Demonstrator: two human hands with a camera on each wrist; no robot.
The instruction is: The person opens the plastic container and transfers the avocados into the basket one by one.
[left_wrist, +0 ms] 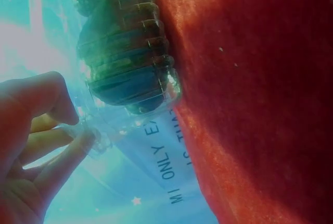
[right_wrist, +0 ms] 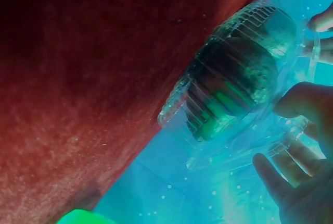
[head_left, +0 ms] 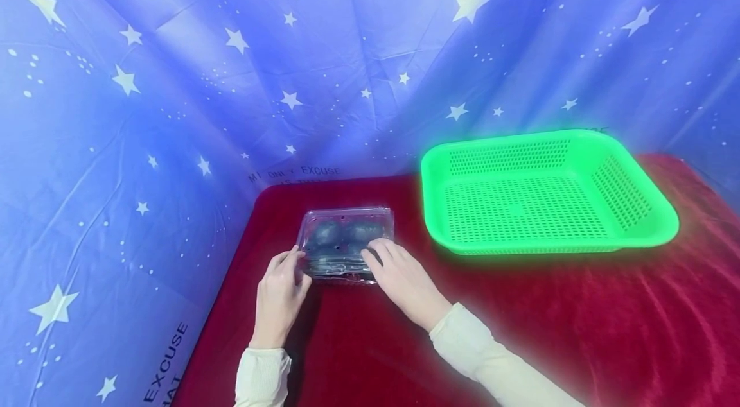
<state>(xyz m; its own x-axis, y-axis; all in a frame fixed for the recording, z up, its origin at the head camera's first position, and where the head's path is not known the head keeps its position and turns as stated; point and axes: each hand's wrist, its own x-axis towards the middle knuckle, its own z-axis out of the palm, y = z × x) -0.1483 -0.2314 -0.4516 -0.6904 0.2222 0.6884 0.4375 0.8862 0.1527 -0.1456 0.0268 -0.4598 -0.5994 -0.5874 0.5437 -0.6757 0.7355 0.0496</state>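
Note:
A clear plastic clamshell box (head_left: 347,259) rests on the red cloth in front of me, its lid down. Through the plastic show several dark, rounded, bumpy-skinned things (right_wrist: 250,70) that look like avocados. At the box's left front corner, my left hand (head_left: 280,294) pinches the clear rim between thumb and fingers, as the left wrist view also shows. My right hand (head_left: 407,282) holds the right side of the rim, with its thumb against the plastic and its fingers bent over the lid edge.
To the right of the box stands a green perforated basket (head_left: 520,230), with nothing inside it. The table under the red cloth (head_left: 520,317) meets a blue star-printed curtain (head_left: 347,60) at the back and left.

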